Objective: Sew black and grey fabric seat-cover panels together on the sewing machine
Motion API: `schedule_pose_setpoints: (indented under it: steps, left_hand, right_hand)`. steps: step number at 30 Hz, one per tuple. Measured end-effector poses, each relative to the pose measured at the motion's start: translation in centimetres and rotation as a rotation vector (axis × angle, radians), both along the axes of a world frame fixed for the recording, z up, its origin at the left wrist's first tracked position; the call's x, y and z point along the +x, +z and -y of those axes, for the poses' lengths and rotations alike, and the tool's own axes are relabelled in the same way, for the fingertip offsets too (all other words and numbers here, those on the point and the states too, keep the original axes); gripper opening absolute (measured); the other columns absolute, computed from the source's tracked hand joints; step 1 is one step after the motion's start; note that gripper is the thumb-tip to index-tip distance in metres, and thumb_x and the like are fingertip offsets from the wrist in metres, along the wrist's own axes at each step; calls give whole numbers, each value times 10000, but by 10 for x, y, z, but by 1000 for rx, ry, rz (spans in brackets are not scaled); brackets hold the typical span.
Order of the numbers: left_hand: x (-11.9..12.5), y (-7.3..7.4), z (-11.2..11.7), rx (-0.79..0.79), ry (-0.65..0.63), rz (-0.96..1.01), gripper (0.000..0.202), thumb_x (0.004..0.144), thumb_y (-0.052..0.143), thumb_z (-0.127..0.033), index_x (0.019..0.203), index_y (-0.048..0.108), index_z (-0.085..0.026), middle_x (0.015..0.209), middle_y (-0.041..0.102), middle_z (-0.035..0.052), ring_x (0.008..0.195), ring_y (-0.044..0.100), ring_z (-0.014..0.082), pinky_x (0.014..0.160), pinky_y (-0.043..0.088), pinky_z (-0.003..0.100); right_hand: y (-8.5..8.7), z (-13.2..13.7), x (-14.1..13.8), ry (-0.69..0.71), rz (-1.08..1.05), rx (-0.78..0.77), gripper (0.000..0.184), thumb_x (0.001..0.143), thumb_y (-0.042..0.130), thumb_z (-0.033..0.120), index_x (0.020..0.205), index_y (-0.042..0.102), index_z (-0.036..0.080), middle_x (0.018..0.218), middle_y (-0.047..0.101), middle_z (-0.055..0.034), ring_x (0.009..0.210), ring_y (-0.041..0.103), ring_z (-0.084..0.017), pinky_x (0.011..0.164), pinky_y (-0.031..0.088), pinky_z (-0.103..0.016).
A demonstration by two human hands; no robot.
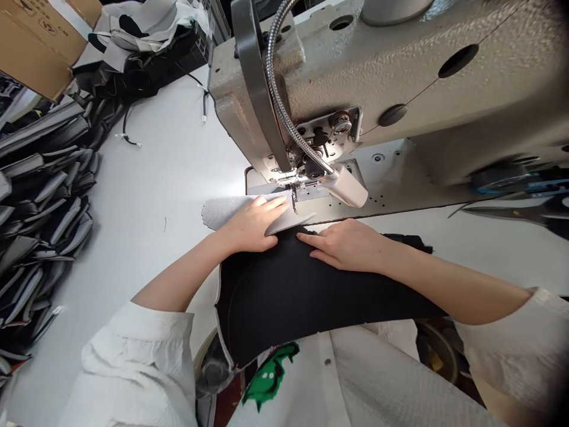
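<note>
A large black fabric panel (284,290) lies over the table's front edge, a curved stitch line along its left side. On top of its far edge is a light grey mesh fabric piece (222,210), reaching under the needle area of the sewing machine (306,172). My left hand (253,225) rests flat on the grey piece, fingers stretched toward the presser foot. Just right of the needle, my right hand (344,244) lies on the black panel with its index finger extended to the panel's far edge; its other fingers are partly curled.
Stacks of folded black and grey fabric pieces (48,201) line the left side. Behind them are a cardboard box (44,44) and more grey cloth (137,32). Scissors (507,212) lie at the right. Small black cords (127,127) lie on the white table (151,178).
</note>
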State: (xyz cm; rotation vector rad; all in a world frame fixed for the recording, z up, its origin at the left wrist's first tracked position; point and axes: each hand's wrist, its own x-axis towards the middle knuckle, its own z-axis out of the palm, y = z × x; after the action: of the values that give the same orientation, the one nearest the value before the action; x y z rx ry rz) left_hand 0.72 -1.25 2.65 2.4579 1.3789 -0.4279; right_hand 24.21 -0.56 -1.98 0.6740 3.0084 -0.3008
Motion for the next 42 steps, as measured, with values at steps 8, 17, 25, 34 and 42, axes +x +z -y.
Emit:
schedule_pose_setpoints:
  steps: [8, 17, 25, 34, 42]
  left_hand:
    - [4, -4, 2, 37, -9, -6, 761, 720, 543, -298, 1429, 313, -144, 1523, 288, 91, 1196, 403, 326, 951, 384, 433]
    - [6, -6, 1, 71, -15, -12, 770, 713, 552, -301, 1428, 311, -148, 1522, 292, 92, 1189, 410, 323, 951, 386, 428]
    - [8, -5, 2, 61, -11, -22, 790, 715, 546, -289, 1444, 280, -143, 1531, 270, 101, 1195, 403, 318, 962, 371, 426]
    - [9, -1, 3, 53, -11, -102, 790, 717, 538, -294, 1446, 271, -149, 1535, 261, 90, 1131, 435, 314, 908, 383, 412]
    - [13, 1, 8, 59, -3, -151, 788, 723, 549, -301, 1442, 264, -149, 1530, 269, 97, 1143, 440, 313, 901, 395, 401]
  right_hand:
    - [4, 1, 3, -30, 12, -16, 428, 945, 458, 357, 1354, 494, 235, 693, 670, -37, 573, 591, -166, 508, 262, -244]
    - [9, -2, 5, -52, 42, -50, 408, 946, 453, 346, 1341, 507, 259, 727, 683, -31, 586, 599, -163, 506, 270, -256]
    - [1, -7, 9, -17, -96, 6, 341, 947, 454, 336, 1240, 590, 224, 836, 662, -70, 738, 587, -188, 580, 315, -265]
    - [-2, 3, 2, -26, -46, 29, 327, 959, 414, 330, 1219, 572, 209, 798, 649, -50, 637, 567, -166, 520, 225, -269]
    - [9, 4, -1, -17, 17, -18, 279, 943, 423, 285, 1145, 589, 187, 755, 662, -58, 601, 573, -162, 508, 209, -264]
